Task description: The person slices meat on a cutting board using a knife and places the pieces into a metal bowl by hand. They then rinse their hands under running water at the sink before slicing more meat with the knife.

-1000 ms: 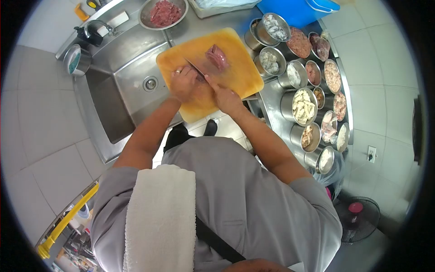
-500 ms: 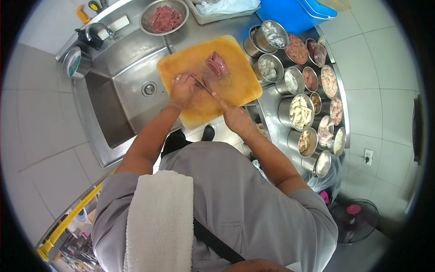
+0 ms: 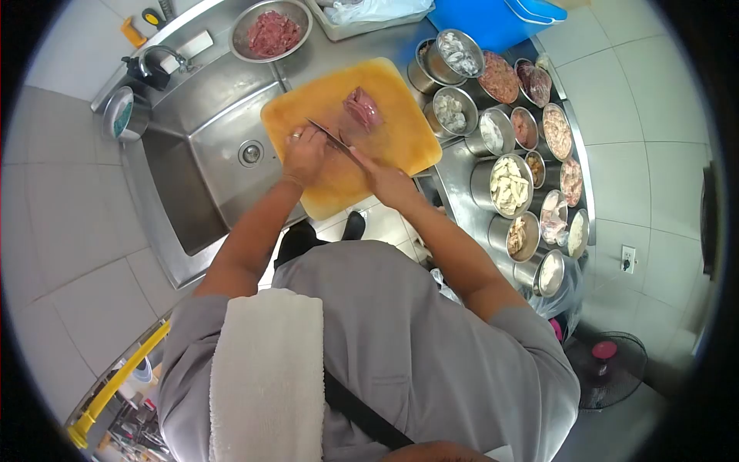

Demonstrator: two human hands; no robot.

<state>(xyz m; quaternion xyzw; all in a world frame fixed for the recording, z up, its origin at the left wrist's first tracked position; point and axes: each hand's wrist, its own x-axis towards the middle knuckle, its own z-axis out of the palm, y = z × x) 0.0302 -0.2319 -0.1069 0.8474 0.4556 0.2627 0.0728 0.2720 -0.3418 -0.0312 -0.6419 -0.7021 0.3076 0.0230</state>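
Observation:
A yellow-orange cutting board (image 3: pixel 412 142) lies beside the sink with a chunk of raw meat (image 3: pixel 362 109) on its upper middle. My right hand (image 3: pixel 389 183) is wrapped round the handle of a knife (image 3: pixel 332 137). The blade points up and left across the board, close to my left fingertips. My left hand (image 3: pixel 305 156), with a ring on one finger, is curled down at the blade's left side. It presses on a small piece of meat, mostly hidden by the fingers and knife.
A steel sink (image 3: pixel 208 135) with a faucet (image 3: pixel 163 52) is on the left. A bowl of cut meat (image 3: pixel 271 35) stands beyond the board. Several steel containers of food, including one with pale pieces (image 3: pixel 510 186), crowd the right counter near a blue bin (image 3: pixel 493 23).
The knife has slid forward and left, so its tip reaches past my left fingers. My right hand has moved farther over the board. The view has shifted slightly.

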